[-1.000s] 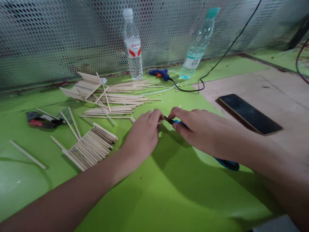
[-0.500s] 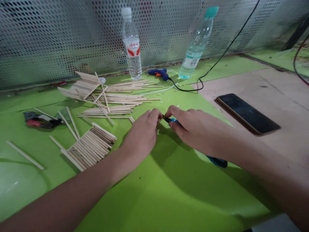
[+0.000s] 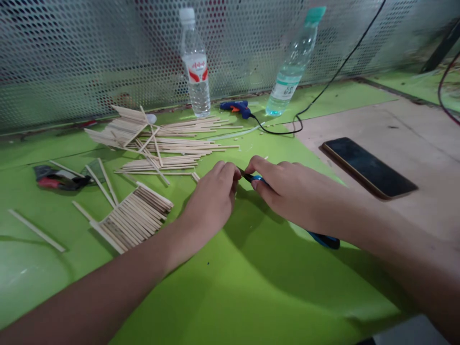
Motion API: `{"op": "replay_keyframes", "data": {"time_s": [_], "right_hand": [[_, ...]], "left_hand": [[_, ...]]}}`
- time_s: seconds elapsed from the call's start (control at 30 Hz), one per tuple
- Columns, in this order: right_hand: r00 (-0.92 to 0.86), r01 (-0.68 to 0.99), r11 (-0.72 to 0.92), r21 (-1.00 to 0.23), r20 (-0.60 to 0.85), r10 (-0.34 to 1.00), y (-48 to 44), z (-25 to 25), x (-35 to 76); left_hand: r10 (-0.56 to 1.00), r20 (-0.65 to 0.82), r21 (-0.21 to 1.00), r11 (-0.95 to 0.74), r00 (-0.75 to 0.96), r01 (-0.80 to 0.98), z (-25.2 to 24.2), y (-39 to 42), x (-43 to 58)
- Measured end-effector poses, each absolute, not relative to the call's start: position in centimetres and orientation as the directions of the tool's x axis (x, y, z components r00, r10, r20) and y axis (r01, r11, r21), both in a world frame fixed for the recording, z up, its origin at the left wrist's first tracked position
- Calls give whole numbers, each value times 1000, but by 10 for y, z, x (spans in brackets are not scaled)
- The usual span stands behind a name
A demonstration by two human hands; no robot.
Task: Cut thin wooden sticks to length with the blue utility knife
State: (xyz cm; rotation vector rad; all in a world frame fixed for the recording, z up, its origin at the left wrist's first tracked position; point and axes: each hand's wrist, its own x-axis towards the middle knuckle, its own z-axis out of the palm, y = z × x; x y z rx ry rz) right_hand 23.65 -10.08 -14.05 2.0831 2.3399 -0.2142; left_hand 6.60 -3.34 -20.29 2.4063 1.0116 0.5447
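Note:
My right hand (image 3: 287, 184) is wrapped round pliers with blue-and-black handles (image 3: 325, 240), whose dark tip points left. My left hand (image 3: 213, 191) is closed in a pinch right at that tip. Whatever lies between its fingertips is hidden. Left of my left wrist lies a small panel of wooden sticks (image 3: 131, 218) set side by side. Behind my left hand several loose wooden sticks (image 3: 168, 163) lie in bundles.
A slatted stick assembly (image 3: 124, 127) stands at the back left. A blue glue gun (image 3: 235, 108), a white-capped bottle (image 3: 197, 72) and a green-capped bottle (image 3: 291, 72) are by the perforated metal screen (image 3: 108, 57). A phone (image 3: 370, 166) lies right, a dark-and-red packet (image 3: 61, 178) left.
Both hands stay almost in place. The fingers of my left hand have shifted slightly at the dark tip of the pliers, and the view has moved a little.

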Motion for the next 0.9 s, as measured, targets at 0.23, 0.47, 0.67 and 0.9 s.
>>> {"op": "replay_keyframes", "data": {"time_s": [0.23,0.47,0.67,0.9], "right_hand": [[-126,988,116,-98,-107,986,-102,-140,237],[-123,988,114,-108,-83,989,-100,-145,235],[-145,986,136,-98,-102,984,-102,-140,240],[-129,989,117,-92,-139,982,-97,-140,234]], "left_hand": [[740,156,584,-604,654,543,-203,-34,65],[724,178,557,-632,666,539,-203,-33,65],[735,139,562,-610,663,559,-201,-35,65],[735,120,521,-618,667,588,-198,-36,67]]}}
